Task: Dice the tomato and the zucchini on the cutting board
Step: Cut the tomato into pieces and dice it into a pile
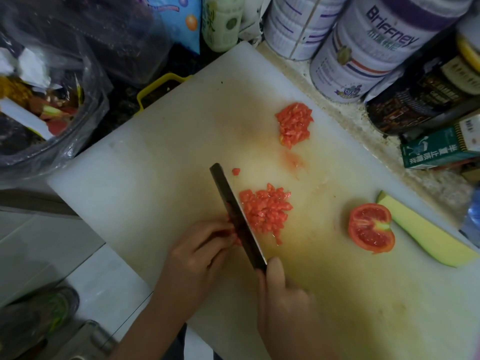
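The right hand (283, 300) had its grip closed round the handle of a long dark-bladed kitchen knife (239, 216), thumb pressed up by the blade's heel, probably to keep the edge square to the large white plastic cutting board (155, 165). Just left of that grip and a little ahead of it, the left hand (197, 255) pinched a small red remnant of tomato (231, 231) against the blade's flat, fingers curled, likely so that the tips stayed clear of the edge. On the other side of the blade, close ahead of the knife grip, lay a loose heap of red diced tomato (265, 211), seemingly left where it fell from the cuts. A second heap of red dice (294, 124) sat well ahead of the grip, near the board's far edge, apparently pushed aside to free cutting room. Well to the right of the grip waited a red tomato half (371, 228), cut face up, and just beyond it a pale yellow-green wedge of peeled zucchini (426, 232), neither yet diced. By this, the work looked less than half done. Beyond the board, white round tins (363, 48) crowded the worktop.
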`<state>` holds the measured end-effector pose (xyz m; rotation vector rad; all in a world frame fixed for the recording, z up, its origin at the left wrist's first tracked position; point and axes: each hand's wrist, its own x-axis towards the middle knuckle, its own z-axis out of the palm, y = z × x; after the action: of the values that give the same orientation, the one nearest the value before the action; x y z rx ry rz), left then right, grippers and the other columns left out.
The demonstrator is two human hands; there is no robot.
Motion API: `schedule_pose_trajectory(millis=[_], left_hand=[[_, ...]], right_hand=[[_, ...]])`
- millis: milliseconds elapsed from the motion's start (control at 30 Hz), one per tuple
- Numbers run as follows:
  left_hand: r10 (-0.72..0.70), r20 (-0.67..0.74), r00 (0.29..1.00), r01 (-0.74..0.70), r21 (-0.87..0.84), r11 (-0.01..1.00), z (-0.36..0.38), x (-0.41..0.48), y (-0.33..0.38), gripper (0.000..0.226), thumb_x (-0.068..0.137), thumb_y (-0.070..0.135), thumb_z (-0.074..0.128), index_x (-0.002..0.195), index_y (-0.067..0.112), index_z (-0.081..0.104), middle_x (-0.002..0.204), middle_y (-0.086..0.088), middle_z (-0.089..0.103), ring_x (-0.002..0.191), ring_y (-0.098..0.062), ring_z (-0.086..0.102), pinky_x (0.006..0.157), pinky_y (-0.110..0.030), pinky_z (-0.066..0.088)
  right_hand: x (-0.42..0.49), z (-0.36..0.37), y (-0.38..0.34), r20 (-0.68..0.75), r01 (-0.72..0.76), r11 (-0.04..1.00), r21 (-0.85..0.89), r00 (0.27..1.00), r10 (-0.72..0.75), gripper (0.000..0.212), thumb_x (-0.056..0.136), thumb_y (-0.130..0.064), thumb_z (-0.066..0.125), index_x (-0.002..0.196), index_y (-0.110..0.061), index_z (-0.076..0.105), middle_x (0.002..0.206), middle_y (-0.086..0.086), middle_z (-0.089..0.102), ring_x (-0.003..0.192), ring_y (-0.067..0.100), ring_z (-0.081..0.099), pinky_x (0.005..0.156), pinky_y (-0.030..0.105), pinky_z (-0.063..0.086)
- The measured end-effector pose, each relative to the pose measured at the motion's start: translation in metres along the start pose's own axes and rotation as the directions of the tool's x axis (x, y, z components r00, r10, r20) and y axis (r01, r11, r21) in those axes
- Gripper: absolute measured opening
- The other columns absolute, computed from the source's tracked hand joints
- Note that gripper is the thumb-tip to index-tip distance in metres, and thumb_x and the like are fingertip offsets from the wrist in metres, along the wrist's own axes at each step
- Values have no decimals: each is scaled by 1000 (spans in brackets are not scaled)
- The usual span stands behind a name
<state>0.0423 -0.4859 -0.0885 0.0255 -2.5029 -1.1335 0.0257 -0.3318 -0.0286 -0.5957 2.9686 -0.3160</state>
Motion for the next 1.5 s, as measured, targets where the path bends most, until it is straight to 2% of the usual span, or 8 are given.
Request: schedule_pose_trajectory(millis=[333, 500, 600, 667, 800, 1033, 1267, 1500], left_hand=[[-8, 0, 1000, 8, -25, 1000, 0, 0, -1, 19, 86, 18, 66, 92, 2, 75, 106, -9, 69, 102, -14, 63, 95, -23, 50], [3, -18, 1000, -4, -30, 1000, 0, 3, -2, 19, 86, 18, 67, 93, 2, 75, 105, -9, 69, 101, -14, 64, 94, -23, 51], [-5, -3, 1000, 4, -13, 1000, 0, 1, -2, 23, 87, 21, 65, 94, 2, 75, 106, -9, 69, 103, -12, 62, 97, -19, 47], [-11, 5, 1000, 11, -27, 1000, 0, 1, -1, 23, 87, 21, 65, 94, 2, 75, 107, -8, 68, 106, -10, 60, 99, -16, 44], [-20, 18, 1000, 21, -61, 998, -3, 0, -2, 23, 89, 22, 64, 98, 4, 74, 113, -6, 66, 111, -8, 59, 101, -18, 43], [-38, -28, 999, 37, -38, 999, -5, -4, -1, 22, 90, 17, 63, 105, 4, 71, 121, -5, 61, 119, -5, 55, 104, -21, 42], [-34, -57, 998, 36, 36, 999, -3, -4, -1, 24, 89, 19, 64, 106, 3, 71, 112, -5, 64, 109, -7, 56, 103, -17, 40], [-30, -65, 997, 33, 46, 998, -3, -5, -2, 21, 89, 17, 64, 103, 4, 73, 109, -6, 68, 104, -12, 62, 100, -21, 45]], right_hand=[[15, -7, 9, 73, 31, 967, 252, 996, -51, 21, 92, -33, 36, 98, -15, 44, 39, -1, 45, 28, 19, 41, 37, 23, 12], [-4, -14, 20, 73, 26, 960, 279, 996, -49, 13, 91, -33, 40, 92, -20, 42, 43, -14, 18, 52, 20, 50, 34, 16, 10], [11, -14, 20, 26, 17, 964, 265, 999, -25, 17, 93, -34, 40, 98, -18, 44, 39, -6, 38, 42, 22, 47, 39, 23, 13], [19, -19, 19, 60, -24, 950, 311, 998, 6, 23, 99, -44, 34, 101, -23, 42, 43, -9, 38, 50, 21, 50, 42, 25, 19], [16, -27, 25, 59, 0, 894, 448, 998, -30, 25, 96, -55, 30, 92, -32, 39, 44, -9, 38, 41, 10, 40, 40, 14, 22], [2, -21, 23, 100, 7, 883, 469, 993, -60, 15, 92, -47, 34, 93, -33, 39, 46, -15, 40, 40, 2, 35, 43, 18, 17], [5, -20, 23, 69, 53, 898, 437, 993, -92, 12, 94, -39, 37, 92, -27, 38, 44, -18, 20, 37, -5, 26, 43, 19, 12], [5, -19, 21, 50, 63, 934, 352, 995, -86, 13, 94, -36, 38, 91, -24, 39, 47, -20, 13, 40, 11, 23, 41, 22, 12]])
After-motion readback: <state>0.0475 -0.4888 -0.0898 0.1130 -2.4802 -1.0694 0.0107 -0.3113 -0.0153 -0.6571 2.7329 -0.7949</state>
